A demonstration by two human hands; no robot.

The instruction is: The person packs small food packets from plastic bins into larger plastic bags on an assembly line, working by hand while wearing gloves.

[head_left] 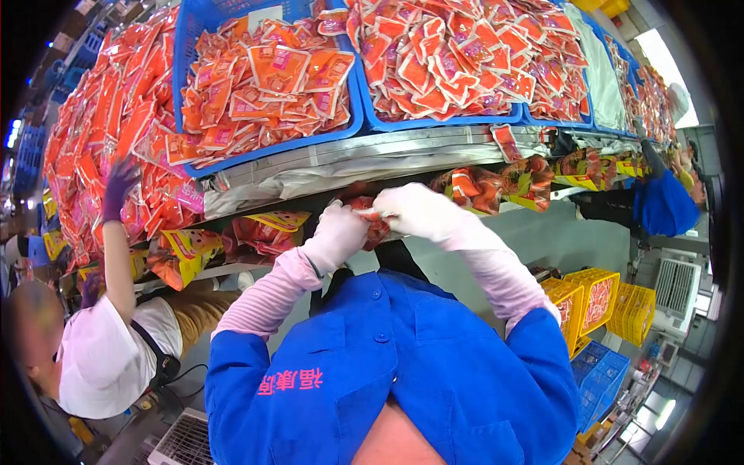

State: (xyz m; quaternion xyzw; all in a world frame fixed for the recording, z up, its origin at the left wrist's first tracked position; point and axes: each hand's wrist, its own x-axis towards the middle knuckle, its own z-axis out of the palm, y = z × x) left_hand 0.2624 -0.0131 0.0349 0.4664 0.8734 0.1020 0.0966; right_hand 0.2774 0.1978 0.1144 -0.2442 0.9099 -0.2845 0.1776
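Observation:
Both my hands wear white gloves and meet in front of my chest, at the near edge of the sorting table. A red plastic bag sits between them, partly hidden by the gloves. My left hand is closed on the bag's left side, with its fingers pressed together. On the other side my right hand pinches the bag's upper part. What is inside the bag cannot be made out. Just beyond my hands runs the table's metal edge, covered with clear plastic film.
Blue crates full of small red packets stand behind the edge. Red-and-yellow bags hang along it on both sides. A co-worker with a purple glove reaches into packets at left. Another person in blue stands far right, near yellow crates.

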